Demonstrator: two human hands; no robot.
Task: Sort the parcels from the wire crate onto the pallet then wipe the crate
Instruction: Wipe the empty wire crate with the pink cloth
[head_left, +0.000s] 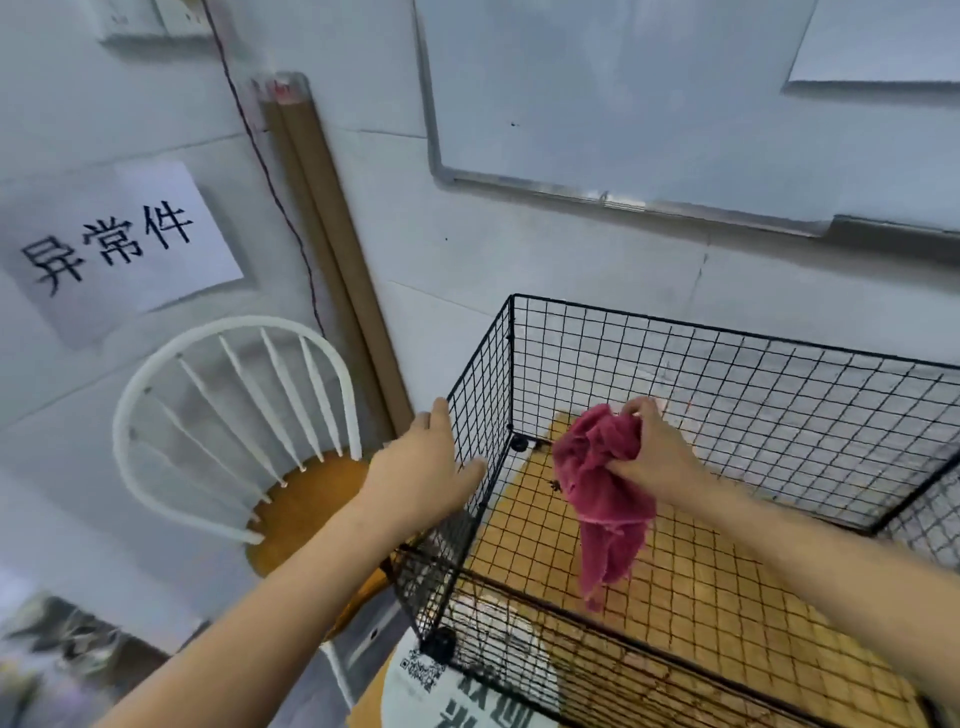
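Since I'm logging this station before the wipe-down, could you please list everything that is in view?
wire crate: one, black, at right below the whiteboard
cloth: one, pink, hanging inside the crate
chair: one, white back with wooden seat, left of the crate
cardboard tubes: two, brown, leaning on the wall behind the chair
paper sign: one, white with black characters, on the wall at left
whiteboard: one, white, on the wall at top right
cord: one, dark, running down the wall
printed sheet: one, white with a QR code, below the crate's near corner
left hand: one, fingers straight, at the crate's left wall
right hand: one, gripping the cloth
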